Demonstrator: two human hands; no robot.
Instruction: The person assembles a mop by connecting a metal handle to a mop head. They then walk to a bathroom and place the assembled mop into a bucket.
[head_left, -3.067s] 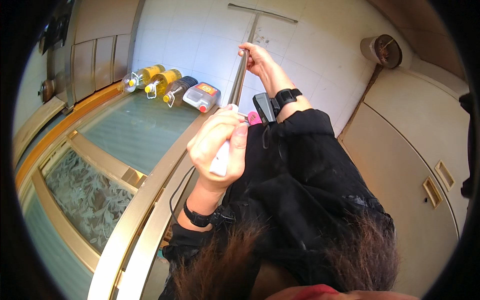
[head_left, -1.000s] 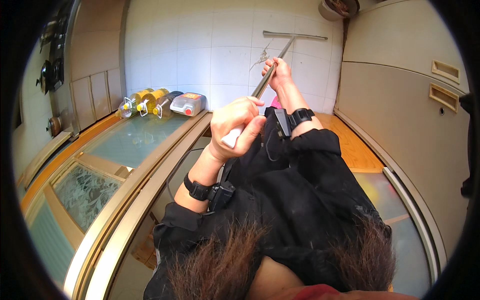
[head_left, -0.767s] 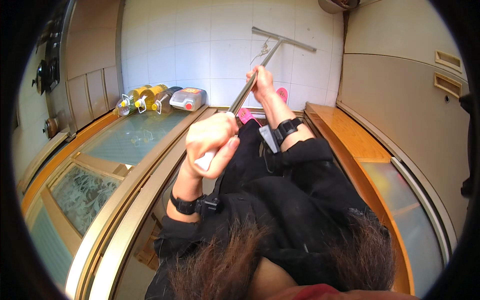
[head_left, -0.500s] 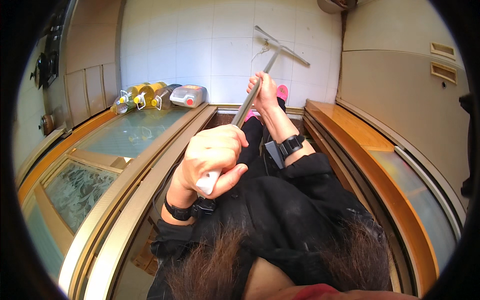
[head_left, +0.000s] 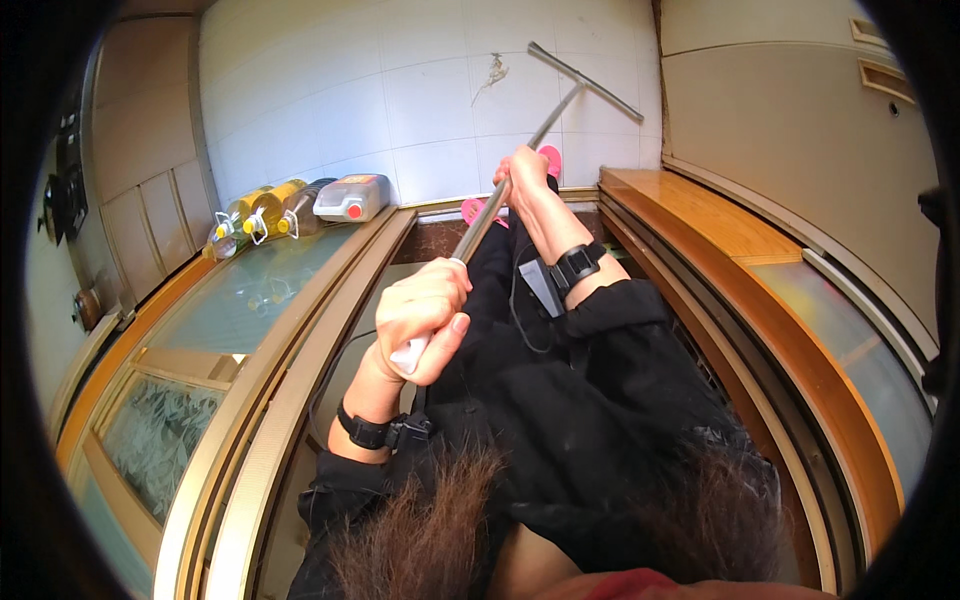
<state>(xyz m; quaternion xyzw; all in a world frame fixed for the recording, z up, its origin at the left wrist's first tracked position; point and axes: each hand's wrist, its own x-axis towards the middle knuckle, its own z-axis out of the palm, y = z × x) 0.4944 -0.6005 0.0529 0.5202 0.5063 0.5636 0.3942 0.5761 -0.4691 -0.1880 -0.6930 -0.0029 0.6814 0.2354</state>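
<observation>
A long-handled floor squeegee (head_left: pixel 551 125) with a metal pole and a thin T-shaped bar head slants away from me across the doorway. My left hand (head_left: pixel 420 312) is wrapped around its white handle end, close to my body. Farther up, my right hand (head_left: pixel 525 172) grips the metal pole. The squeegee head (head_left: pixel 612 98) lies on the white tiled floor (head_left: pixel 420 100) near the cabinet on the right. Left of the head is a small clump of stringy debris (head_left: pixel 492 73) on the tiles, apart from the bar.
Several oil bottles (head_left: pixel 268 215) and a clear jug with a red cap (head_left: pixel 352 198) stand left of the doorway. Glazed sliding door frames (head_left: pixel 290 430) flank me. A beige cabinet (head_left: pixel 780 120) rises at right. My pink shoes (head_left: pixel 480 213) are at the threshold.
The squeegee head has shifted right and swung its bar, leaving the debris farther to its left. Both hands keep their hold. The view has turned slightly, and my left foot shows more.
</observation>
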